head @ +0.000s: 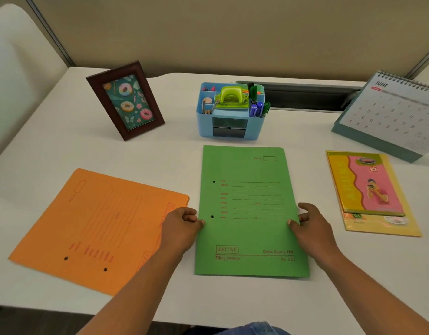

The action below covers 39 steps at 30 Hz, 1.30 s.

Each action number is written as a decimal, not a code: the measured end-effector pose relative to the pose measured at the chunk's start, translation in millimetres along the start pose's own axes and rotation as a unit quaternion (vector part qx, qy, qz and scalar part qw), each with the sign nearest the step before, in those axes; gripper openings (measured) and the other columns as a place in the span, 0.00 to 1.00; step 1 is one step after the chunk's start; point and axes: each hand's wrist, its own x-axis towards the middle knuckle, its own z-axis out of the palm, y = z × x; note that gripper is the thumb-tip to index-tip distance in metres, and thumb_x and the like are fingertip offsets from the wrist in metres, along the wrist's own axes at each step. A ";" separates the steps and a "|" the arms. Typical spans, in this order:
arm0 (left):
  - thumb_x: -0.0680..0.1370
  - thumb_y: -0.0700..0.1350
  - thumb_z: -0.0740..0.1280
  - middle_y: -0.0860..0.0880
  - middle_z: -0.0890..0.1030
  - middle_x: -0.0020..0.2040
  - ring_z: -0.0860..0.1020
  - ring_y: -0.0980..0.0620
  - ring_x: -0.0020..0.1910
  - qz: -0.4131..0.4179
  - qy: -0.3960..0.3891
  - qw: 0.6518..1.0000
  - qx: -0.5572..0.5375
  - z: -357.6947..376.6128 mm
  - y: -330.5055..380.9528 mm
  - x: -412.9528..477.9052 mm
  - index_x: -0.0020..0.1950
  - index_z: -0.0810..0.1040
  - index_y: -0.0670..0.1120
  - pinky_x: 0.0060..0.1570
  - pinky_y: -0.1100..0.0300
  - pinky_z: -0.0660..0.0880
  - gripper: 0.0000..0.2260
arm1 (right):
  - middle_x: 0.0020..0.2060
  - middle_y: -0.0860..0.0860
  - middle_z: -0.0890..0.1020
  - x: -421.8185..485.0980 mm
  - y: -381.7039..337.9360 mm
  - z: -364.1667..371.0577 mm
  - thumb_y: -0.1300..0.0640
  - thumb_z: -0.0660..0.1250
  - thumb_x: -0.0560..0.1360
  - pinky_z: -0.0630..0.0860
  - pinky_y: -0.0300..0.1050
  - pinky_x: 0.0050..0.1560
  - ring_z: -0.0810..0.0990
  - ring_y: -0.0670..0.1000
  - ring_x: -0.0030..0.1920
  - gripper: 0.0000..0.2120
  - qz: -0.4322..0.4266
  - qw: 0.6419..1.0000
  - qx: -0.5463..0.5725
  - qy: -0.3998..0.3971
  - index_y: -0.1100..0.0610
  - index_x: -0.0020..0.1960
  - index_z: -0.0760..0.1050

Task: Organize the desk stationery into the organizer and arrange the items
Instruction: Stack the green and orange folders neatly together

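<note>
A green file folder lies flat on the white desk in front of me. My left hand grips its left edge and my right hand grips its right edge, thumbs on top. An orange file folder lies tilted to the left, its right edge touching my left hand. Behind the green folder stands a blue desk organizer, holding a green hole punch, blue and green markers and small items in its left compartments.
A brown picture frame stands at the back left. A desk calendar stands at the back right, with yellow and pink booklets lying in front of it. A dark cable slot runs behind the organizer. Partition walls close the back.
</note>
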 end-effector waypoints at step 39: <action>0.76 0.45 0.72 0.53 0.80 0.46 0.78 0.57 0.46 0.079 0.130 0.986 -0.071 -28.7 -13.7 -41.2 0.54 0.78 0.49 0.44 0.63 0.75 0.08 | 0.42 0.49 0.78 9.6 -38.5 24.6 0.57 0.71 0.73 0.68 0.43 0.39 0.77 0.53 0.44 0.08 -0.084 0.995 0.010 0.049 0.55 0.48 0.73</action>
